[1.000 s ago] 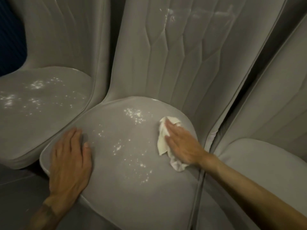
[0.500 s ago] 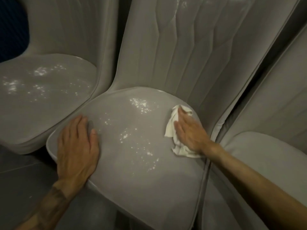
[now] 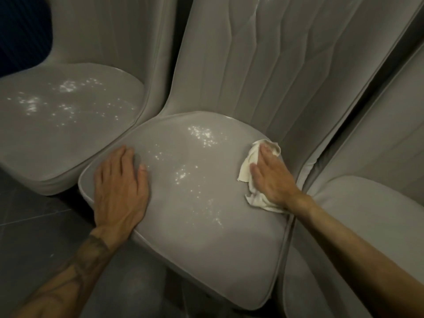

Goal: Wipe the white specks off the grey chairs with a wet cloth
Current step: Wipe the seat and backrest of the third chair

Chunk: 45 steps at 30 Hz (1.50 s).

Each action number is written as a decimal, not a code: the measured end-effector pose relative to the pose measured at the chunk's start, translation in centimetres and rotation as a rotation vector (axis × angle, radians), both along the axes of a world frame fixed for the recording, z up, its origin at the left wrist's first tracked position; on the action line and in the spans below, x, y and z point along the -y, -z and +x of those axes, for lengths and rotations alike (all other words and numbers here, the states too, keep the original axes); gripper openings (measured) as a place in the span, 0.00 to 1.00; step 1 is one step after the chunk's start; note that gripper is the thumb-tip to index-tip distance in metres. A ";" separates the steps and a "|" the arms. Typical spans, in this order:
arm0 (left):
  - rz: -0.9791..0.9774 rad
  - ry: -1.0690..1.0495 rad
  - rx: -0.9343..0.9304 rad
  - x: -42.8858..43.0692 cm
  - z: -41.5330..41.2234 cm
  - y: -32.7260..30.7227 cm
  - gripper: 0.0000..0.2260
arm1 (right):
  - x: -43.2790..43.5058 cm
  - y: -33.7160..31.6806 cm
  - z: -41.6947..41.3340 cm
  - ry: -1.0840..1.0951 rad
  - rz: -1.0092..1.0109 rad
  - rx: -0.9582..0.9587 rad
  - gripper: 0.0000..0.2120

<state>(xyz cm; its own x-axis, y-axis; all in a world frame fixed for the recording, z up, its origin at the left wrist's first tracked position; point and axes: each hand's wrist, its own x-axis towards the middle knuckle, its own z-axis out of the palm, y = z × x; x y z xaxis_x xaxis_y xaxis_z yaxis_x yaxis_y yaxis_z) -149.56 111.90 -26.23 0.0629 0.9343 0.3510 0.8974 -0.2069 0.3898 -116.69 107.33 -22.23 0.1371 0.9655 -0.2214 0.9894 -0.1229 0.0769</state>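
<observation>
At far left a dark blue wall [image 3: 20,31] shows behind the left grey chair [image 3: 75,157], whose seat carries a scatter of white specks [image 3: 66,87] across its middle and left part. Below it lies a dark tiled floor [image 3: 29,226].

The left hand [image 3: 119,187] lies flat on the front left part of the middle grey chair [image 3: 206,253], palm down, fingers straight and close together, holding nothing. A tattooed forearm leads back from it toward the lower left corner.

More white specks [image 3: 203,137] sit on this seat, 1 dense patch near the rear and a looser trail running down the middle toward the front. The chair's quilted backrest [image 3: 263,65] rises behind, with a faint pale smear near its top.

At the right rear edge of the same seat lies the white cloth [image 3: 245,173], crumpled, just beside the backrest. The right hand [image 3: 273,182] presses on it with straight fingers laid flat over it, and the cloth pokes out at the fingertips and below the wrist. The cloth is apart from the specks.

At far right stands a 3rd grey chair [image 3: 371,226], just beside the middle one.
</observation>
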 end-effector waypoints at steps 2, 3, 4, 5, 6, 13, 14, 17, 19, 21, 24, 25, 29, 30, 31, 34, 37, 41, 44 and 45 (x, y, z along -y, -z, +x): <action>-0.005 -0.001 0.003 0.1 0.1 -0.1 0.26 | 1.0 0.9 -2.8 -0.048 0.028 -0.027 0.31; -0.005 -0.004 0.004 0.1 0.0 -0.2 0.26 | 2.2 1.6 -4.9 -0.104 0.086 -0.121 0.31; -0.004 -0.003 0.003 0.2 0.0 -0.2 0.26 | 3.7 2.3 -7.0 -0.193 0.130 -0.208 0.32; -0.001 0.003 0.002 0.2 0.0 -0.2 0.26 | 5.5 2.6 -8.7 -0.278 0.148 -0.309 0.32; 0.002 0.008 0.003 0.2 0.0 -0.2 0.26 | 6.8 2.5 -9.7 -0.325 0.139 -0.381 0.33; 0.012 0.003 0.000 0.1 -0.2 0.0 0.26 | 8.2 1.1 -3.3 -0.027 0.099 -0.165 0.34; 0.015 -0.001 -0.001 0.1 -0.2 0.0 0.26 | 8.5 1.3 -4.3 0.000 0.121 -0.185 0.34; 0.028 -0.010 -0.018 0.0 -0.2 0.1 0.24 | 8.3 2.1 -11.1 -0.089 0.146 -0.308 0.37; 0.029 -0.011 -0.027 -0.1 -0.3 0.2 0.24 | 7.8 2.5 -15.5 -0.245 0.148 -0.344 0.36; 0.026 -0.004 -0.027 -0.1 -0.3 0.3 0.24 | 7.4 2.1 -16.7 -0.342 0.144 -0.351 0.35; 0.029 0.003 -0.011 -0.1 -0.4 0.4 0.24 | 7.9 1.3 -12.9 -0.232 0.135 -0.364 0.32; 0.027 0.001 -0.004 -0.1 -0.4 0.4 0.25 | 8.3 1.3 -11.9 -0.146 0.144 -0.345 0.32; 0.015 -0.008 -0.009 -0.1 -0.4 0.3 0.24 | 7.8 1.9 -16.5 -0.111 0.146 -0.318 0.35; 0.003 -0.004 -0.012 -0.1 -0.4 0.2 0.25 | 7.4 2.2 -18.4 -0.194 0.160 -0.334 0.36; -0.015 0.003 -0.013 -0.1 -0.3 0.1 0.25 | 7.2 2.4 -19.7 -0.275 0.169 -0.360 0.36; -0.022 0.010 -0.009 0.0 -0.4 0.1 0.25 | 7.3 1.6 -17.5 -0.340 0.152 -0.421 0.33; -0.001 0.014 -0.009 0.1 -0.4 0.1 0.25 | 8.2 1.2 -10.5 -0.160 0.152 -0.345 0.33; 0.005 0.012 -0.011 0.1 -0.4 -0.1 0.25 | 4.1 0.1 -3.9 0.187 0.098 -0.197 0.29; -0.006 0.010 -0.007 0.1 -0.3 0.0 0.25 | 0.2 0.6 -7.2 0.130 0.138 -0.162 0.29; -0.002 0.012 -0.004 0.0 -0.4 0.1 0.25 | -0.1 1.0 -9.0 0.025 0.141 -0.204 0.30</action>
<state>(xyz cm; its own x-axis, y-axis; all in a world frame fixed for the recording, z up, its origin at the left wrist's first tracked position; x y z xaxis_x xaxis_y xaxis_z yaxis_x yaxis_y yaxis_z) -149.94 111.88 -26.37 0.0756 0.9342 0.3485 0.8962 -0.2169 0.3870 -125.67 107.47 -23.25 0.1276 0.9856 -0.1108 0.9792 -0.1430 -0.1438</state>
